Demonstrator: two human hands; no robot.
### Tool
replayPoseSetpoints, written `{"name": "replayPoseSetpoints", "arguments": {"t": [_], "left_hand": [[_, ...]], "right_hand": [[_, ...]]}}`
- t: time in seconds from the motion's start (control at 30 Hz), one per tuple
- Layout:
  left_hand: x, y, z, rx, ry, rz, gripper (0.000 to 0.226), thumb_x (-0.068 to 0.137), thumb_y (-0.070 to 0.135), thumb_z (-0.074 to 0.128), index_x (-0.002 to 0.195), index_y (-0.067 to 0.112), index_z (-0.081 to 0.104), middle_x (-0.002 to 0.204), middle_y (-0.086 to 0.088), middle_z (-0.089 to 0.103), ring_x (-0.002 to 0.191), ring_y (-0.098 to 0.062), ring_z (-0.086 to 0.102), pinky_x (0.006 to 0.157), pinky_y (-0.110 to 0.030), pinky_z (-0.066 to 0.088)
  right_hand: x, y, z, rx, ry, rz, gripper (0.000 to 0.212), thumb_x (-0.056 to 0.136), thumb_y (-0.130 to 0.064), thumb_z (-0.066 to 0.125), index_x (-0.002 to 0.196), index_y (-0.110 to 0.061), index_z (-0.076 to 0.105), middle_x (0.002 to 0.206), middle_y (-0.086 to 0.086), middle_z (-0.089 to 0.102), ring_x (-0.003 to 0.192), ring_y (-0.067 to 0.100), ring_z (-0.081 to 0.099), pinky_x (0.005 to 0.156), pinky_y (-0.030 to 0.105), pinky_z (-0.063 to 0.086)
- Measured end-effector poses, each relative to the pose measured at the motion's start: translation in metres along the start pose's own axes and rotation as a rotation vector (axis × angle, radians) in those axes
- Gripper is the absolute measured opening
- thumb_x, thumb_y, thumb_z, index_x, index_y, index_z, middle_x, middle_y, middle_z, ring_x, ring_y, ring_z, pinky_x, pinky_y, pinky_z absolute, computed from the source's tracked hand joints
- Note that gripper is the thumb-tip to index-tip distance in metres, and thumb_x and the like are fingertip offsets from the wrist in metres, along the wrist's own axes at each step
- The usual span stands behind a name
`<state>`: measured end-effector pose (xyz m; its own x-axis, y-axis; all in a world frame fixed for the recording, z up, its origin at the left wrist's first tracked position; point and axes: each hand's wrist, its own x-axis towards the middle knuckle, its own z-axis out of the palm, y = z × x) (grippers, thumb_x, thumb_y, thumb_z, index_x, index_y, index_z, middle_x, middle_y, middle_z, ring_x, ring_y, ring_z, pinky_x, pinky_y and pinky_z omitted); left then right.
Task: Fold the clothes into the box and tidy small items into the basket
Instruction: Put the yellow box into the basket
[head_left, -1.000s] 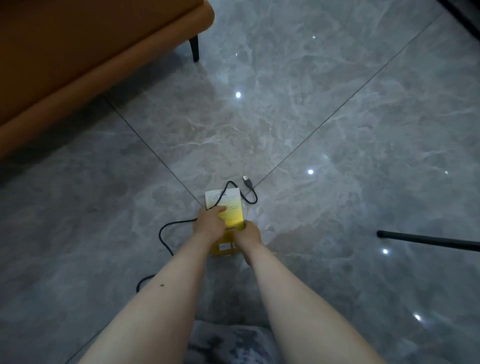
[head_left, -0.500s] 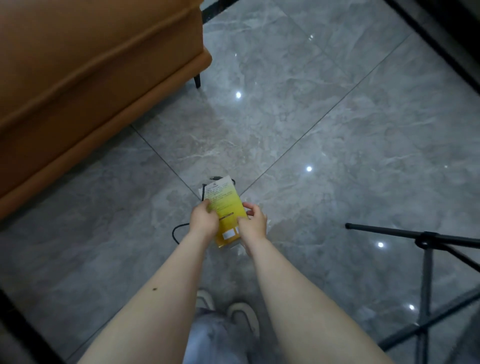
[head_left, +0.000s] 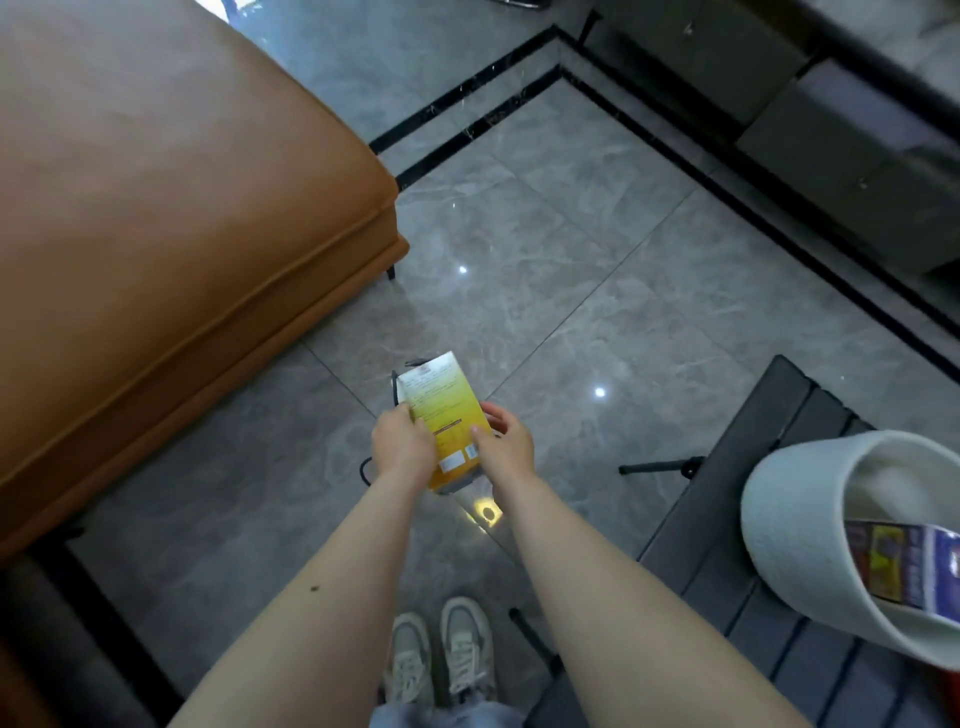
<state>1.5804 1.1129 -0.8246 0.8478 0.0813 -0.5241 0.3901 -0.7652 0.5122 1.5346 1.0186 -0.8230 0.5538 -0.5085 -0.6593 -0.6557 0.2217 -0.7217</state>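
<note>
Upholstery of an orange sofa (head_left: 171, 249) is filling the scene well to the left of the fingers. The left hand (head_left: 402, 447) is gripping the yellow box (head_left: 441, 415) with its fingers curled over the box's left edge, and a black cable (head_left: 366, 470) is hanging below that hand, seemingly held along with the box. The right hand (head_left: 506, 444) is pinching the box's right edge, thumb on the face and fingers behind. Both hands are sharing the box above the grey floor (head_left: 597, 291), its long axis running away from the person. The white basket (head_left: 789, 525) is sitting on the dark worktop (head_left: 727, 530), to the right of the fingers and nearer the right hand, so that hand probably suits the carry across.
</note>
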Motion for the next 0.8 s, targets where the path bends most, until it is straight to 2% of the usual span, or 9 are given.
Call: {"name": "replayPoseSetpoints", "arguments": {"t": [0.17,0.23,0.3,0.43,0.57,0.7,0.8], "left_hand": [[-0.045,0.018,-0.032,0.002,0.118,0.106,0.025,0.092,0.007,0.043,0.104,-0.003,0.062,0.116,-0.021,0.055,0.106,-0.035,0.055,0.089,-0.038,0.042],[-0.066,0.032,-0.046,-0.047,0.152,0.151,0.027,0.094,0.007,0.043,0.112,-0.002,0.061,0.123,-0.019,0.048,0.108,-0.035,0.054,0.094,-0.037,0.040],[-0.085,0.048,-0.055,-0.099,0.174,0.182,0.026,0.095,0.009,0.043,0.112,0.000,0.061,0.124,-0.017,0.047,0.107,-0.034,0.054,0.093,-0.035,0.039],[-0.130,0.075,-0.065,-0.156,0.153,0.283,0.024,0.097,0.010,0.041,0.109,0.001,0.060,0.124,-0.017,0.048,0.108,-0.032,0.053,0.089,-0.029,0.035],[-0.168,0.097,-0.067,-0.139,0.138,0.335,0.025,0.098,0.011,0.039,0.110,0.003,0.059,0.125,-0.016,0.047,0.109,-0.033,0.053,0.094,-0.034,0.037],[-0.208,0.125,-0.054,-0.115,0.101,0.409,0.026,0.096,0.008,0.040,0.112,0.001,0.060,0.124,-0.020,0.048,0.114,-0.034,0.049,0.097,-0.034,0.035],[-0.241,0.151,-0.036,-0.092,0.078,0.447,0.028,0.095,0.007,0.040,0.113,0.002,0.061,0.124,-0.019,0.050,0.113,-0.034,0.050,0.096,-0.035,0.036]], "right_hand": [[-0.046,-0.030,-0.028,0.021,-0.027,-0.038,0.035,0.086,0.005,0.054,0.119,-0.006,0.062,0.120,0.016,0.062,0.111,0.029,0.059,0.098,0.043,0.049],[-0.069,-0.045,-0.043,0.042,-0.028,-0.075,0.035,0.087,0.005,0.053,0.119,-0.005,0.062,0.120,0.017,0.062,0.104,0.026,0.060,0.095,0.037,0.050],[-0.088,-0.058,-0.057,0.066,-0.024,-0.114,0.034,0.087,0.006,0.053,0.118,-0.002,0.062,0.118,0.019,0.063,0.095,0.020,0.058,0.085,0.031,0.049],[-0.129,-0.072,-0.090,0.110,0.013,-0.142,0.033,0.087,0.005,0.052,0.118,-0.002,0.062,0.118,0.018,0.063,0.095,0.018,0.057,0.085,0.032,0.049],[-0.161,-0.083,-0.125,0.156,0.054,-0.161,0.032,0.088,0.004,0.053,0.117,-0.004,0.063,0.118,0.016,0.064,0.097,0.020,0.059,0.083,0.030,0.049],[-0.184,-0.088,-0.174,0.191,0.105,-0.165,0.033,0.089,0.002,0.054,0.120,-0.005,0.061,0.120,0.014,0.063,0.110,0.027,0.061,0.084,0.029,0.049],[-0.196,-0.086,-0.218,0.219,0.147,-0.177,0.033,0.088,0.002,0.054,0.120,-0.004,0.062,0.120,0.016,0.064,0.103,0.023,0.061,0.090,0.033,0.049]]}}
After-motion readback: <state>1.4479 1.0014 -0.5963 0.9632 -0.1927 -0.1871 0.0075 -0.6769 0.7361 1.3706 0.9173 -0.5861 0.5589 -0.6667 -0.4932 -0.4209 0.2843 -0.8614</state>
